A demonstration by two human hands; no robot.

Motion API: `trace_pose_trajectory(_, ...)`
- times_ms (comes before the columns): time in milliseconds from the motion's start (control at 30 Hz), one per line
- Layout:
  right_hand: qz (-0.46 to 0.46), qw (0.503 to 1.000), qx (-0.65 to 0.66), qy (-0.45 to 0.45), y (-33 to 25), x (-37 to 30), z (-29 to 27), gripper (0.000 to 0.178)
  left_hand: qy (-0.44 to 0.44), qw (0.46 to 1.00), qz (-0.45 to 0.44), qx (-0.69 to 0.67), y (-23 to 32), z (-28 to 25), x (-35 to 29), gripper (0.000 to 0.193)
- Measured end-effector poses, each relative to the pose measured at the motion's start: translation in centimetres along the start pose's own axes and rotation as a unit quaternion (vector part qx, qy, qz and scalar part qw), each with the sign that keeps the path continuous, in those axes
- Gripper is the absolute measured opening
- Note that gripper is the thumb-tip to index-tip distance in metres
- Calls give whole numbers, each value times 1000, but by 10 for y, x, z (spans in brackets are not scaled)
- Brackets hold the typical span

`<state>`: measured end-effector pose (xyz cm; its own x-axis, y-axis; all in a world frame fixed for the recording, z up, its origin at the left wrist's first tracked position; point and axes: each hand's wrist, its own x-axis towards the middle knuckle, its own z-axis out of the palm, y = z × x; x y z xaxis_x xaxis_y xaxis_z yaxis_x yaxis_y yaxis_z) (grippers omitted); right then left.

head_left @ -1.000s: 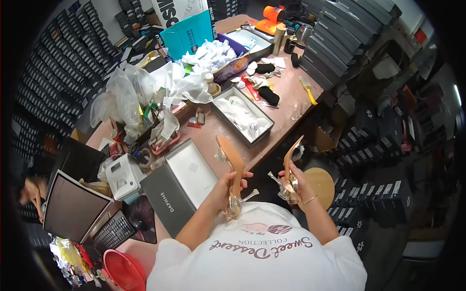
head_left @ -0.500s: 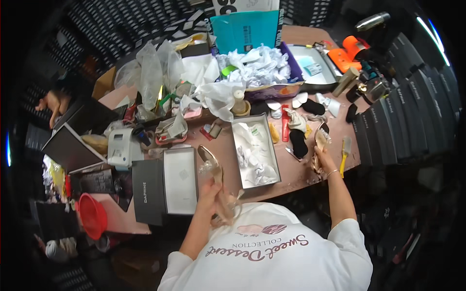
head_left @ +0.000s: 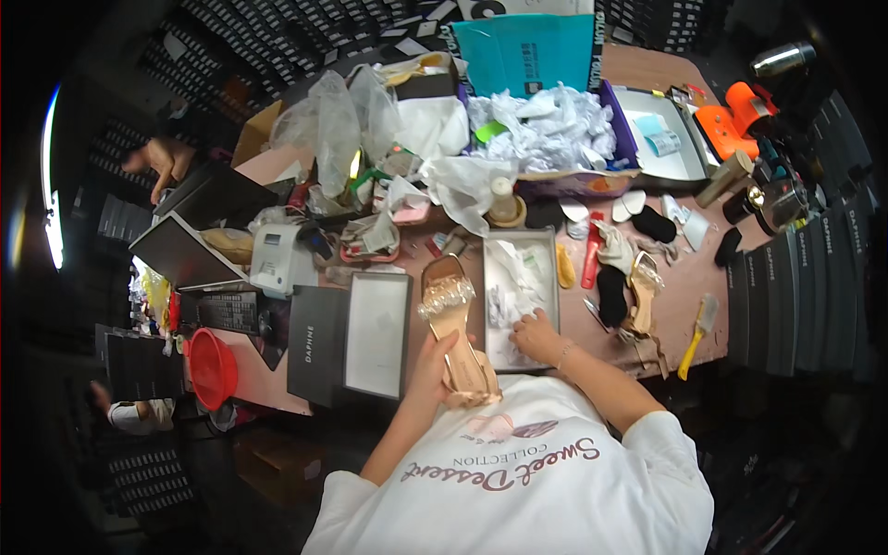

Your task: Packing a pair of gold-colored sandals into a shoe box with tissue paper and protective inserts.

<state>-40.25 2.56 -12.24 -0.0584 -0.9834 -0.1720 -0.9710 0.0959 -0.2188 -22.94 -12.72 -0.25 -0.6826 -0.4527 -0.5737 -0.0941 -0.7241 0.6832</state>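
My left hand (head_left: 427,372) is closed round a sandal (head_left: 450,335) in front of my chest. The sandal has a beige insole and a clear, beaded-looking strap, with its toe pointing away from me. My right hand (head_left: 538,339) is over the near part of an open grey shoe box (head_left: 552,268), its fingers curled down on white tissue paper (head_left: 507,305). A matching sandal (head_left: 642,291) lies on the table to the right, beside a black pad (head_left: 611,296).
Left of the tissue-filled box are a grey box lid (head_left: 314,347) and a white-lined box part (head_left: 377,333). A yellow-handled brush (head_left: 696,338) lies at the right edge. Crumpled paper fills a purple box (head_left: 624,125) behind. Stacked dark boxes (head_left: 800,287) stand right; a red basin (head_left: 211,370) sits left.
My right hand has let go of one sandal on the table and moved left to the tissue paper. My left hand's sandal is turned so its insole faces up. The view has shifted.
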Motion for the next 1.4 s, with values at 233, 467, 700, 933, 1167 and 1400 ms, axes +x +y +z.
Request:
trace_pose_trajectory(233, 202, 907, 322, 178, 12, 48, -49, 35, 8, 999, -43, -4, 18, -19, 10, 32)
trace_pose_trajectory(467, 215, 961, 171, -24, 4, 82, -32, 37, 9, 997, -41, -70, 28, -7, 24, 33)
trace_pose_trajectory(700, 143, 984, 101, 32, 7, 52, -9, 22, 5, 988, -108, -113, 2, -13, 46, 32)
trace_pose_trajectory(933, 199, 911, 201, 299, 25, 41, -108, 43, 14, 991, -127, -40, 19, -24, 47, 24)
trace_pose_trajectory(1167, 209, 802, 260, 495, 122, 95, -187, 81, -114, 983, -122, 80, 34, 0, 34, 35)
trace_pose_trajectory(1400, 135, 573, 807, 50, -23, 14, -108, 52, -251, 937, -239, 48, 43, -18, 24, 65)
